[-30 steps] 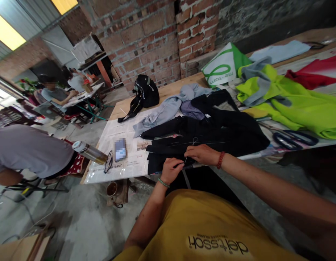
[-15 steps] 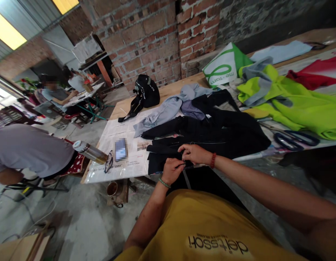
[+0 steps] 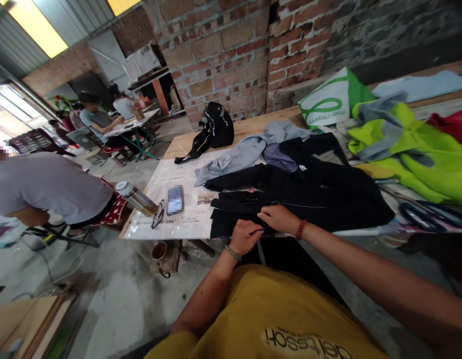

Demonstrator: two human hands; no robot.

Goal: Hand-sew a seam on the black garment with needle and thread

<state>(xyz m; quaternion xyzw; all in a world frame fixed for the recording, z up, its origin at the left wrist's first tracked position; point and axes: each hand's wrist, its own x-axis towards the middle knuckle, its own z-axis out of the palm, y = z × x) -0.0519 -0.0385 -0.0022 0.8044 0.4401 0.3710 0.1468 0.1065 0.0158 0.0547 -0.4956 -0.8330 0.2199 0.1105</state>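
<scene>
A black zip-up garment [image 3: 328,179] lies spread over the near side of the table, with a thin pale line, like thread or a seam, running along it. My left hand [image 3: 244,237] is closed in a pinch at the garment's front edge, a bit of dark cloth between thumb and finger. Just right of it, my right hand [image 3: 281,218] rests over the same edge, fingers drawn together. Whatever is in its fingertips is too small to make out.
Large dark-handled scissors [image 3: 425,214] lie right, beside a lime-green garment [image 3: 421,154]. A phone [image 3: 175,200], eyeglasses [image 3: 158,215] and a bottle [image 3: 136,198] stand left. Behind are a grey garment [image 3: 238,152], black bag [image 3: 219,124] and green-white bag [image 3: 328,99]. A person [image 3: 55,184] sits left.
The view has turned left, so the table sits further right. My right fingers, earlier raised and spread over the left hand, are now drawn together and slightly further from it.
</scene>
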